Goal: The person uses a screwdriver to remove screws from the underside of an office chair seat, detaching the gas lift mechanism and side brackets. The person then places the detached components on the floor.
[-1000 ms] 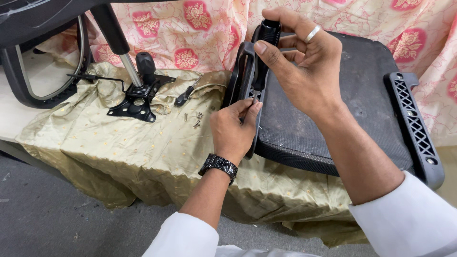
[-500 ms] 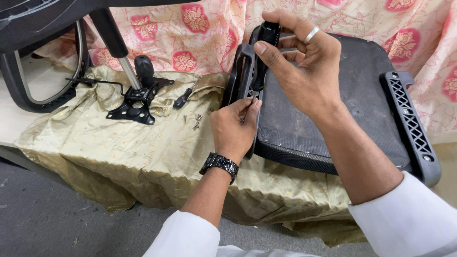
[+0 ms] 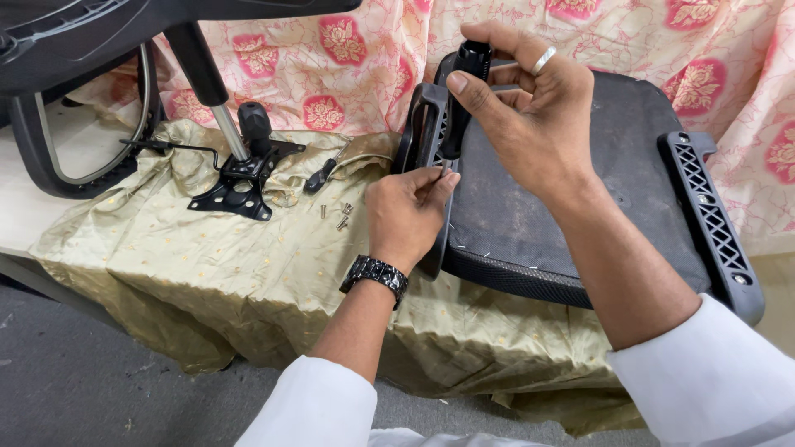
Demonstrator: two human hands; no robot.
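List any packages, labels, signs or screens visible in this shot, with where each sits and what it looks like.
None of these show in the head view.
What is there instead: a black screwdriver in the right hand, held against the black chair seat, the left hand at its tip, and loose screws on the olive cloth.

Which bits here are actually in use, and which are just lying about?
In use:
- right hand gripping the screwdriver
- left hand pinching at its tip
- left bracket of the seat pad

Lying about:
- loose screws
- black metal plate with chrome post
- second small tool
- green cloth
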